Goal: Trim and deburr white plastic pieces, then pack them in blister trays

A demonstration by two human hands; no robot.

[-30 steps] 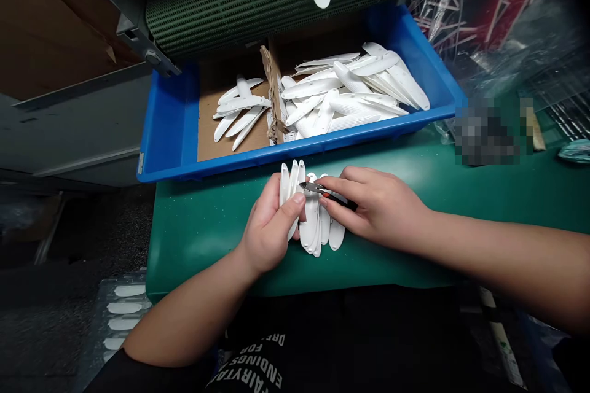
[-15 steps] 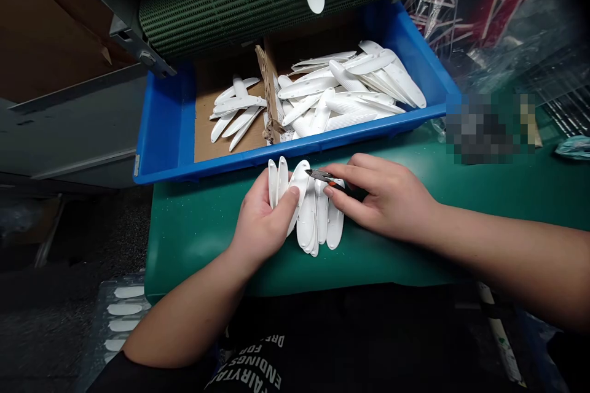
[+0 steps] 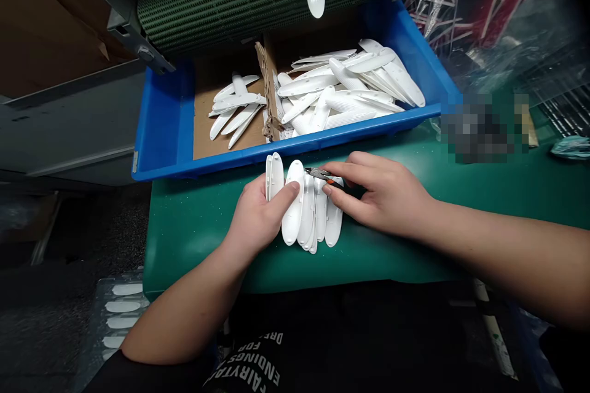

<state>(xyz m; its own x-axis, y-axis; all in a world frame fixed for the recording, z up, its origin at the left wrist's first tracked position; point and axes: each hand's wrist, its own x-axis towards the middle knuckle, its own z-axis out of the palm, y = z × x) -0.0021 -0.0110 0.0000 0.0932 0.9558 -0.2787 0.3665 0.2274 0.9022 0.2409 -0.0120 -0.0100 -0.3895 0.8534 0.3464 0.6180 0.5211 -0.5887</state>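
Pliers (image 3: 321, 174) at ctr frame, R hand (image 3: 386, 191) grip closed round them, tips prob. just beside white pcs (image 3: 292, 215); L hand (image 3: 257, 215) grip pinches several above green desk (image 3: 193, 245).

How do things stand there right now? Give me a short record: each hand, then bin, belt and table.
Left hand: holding several white pieces, thumb on the front one
Right hand: holding pliers, tips beside that front piece; contact unclear
Blue bin: cardboard divider; small pile left, larger heap right
Green belt: above the bin, one white piece at its front
Green table: more white pieces near the pliers
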